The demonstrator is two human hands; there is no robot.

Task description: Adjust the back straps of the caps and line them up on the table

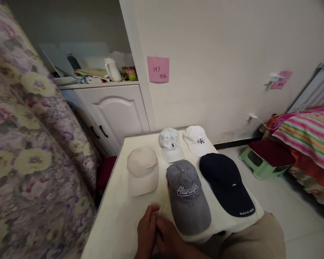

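Note:
My left hand [146,232] and my right hand [169,235] meet over the near part of the table, fingers curled against each other. Nothing shows in either one. Closest to them, just right, lies a grey cap [189,201] lettered "Always". A beige cap [142,171] sits farther back on the left. Behind the grey cap is a pale cap [171,145] with a small dark emblem. At the back right rests a white cap [198,140] with dark letters. A dark navy cap [226,183] lies on the right, its brim toward the near edge.
The caps lie on a cream-covered table [113,223] against the wall. A floral curtain [37,144] hangs at left, before a white cabinet [116,111] bearing a white jug [112,70]. A green stool [264,158] and a striped bed [310,133] stand right.

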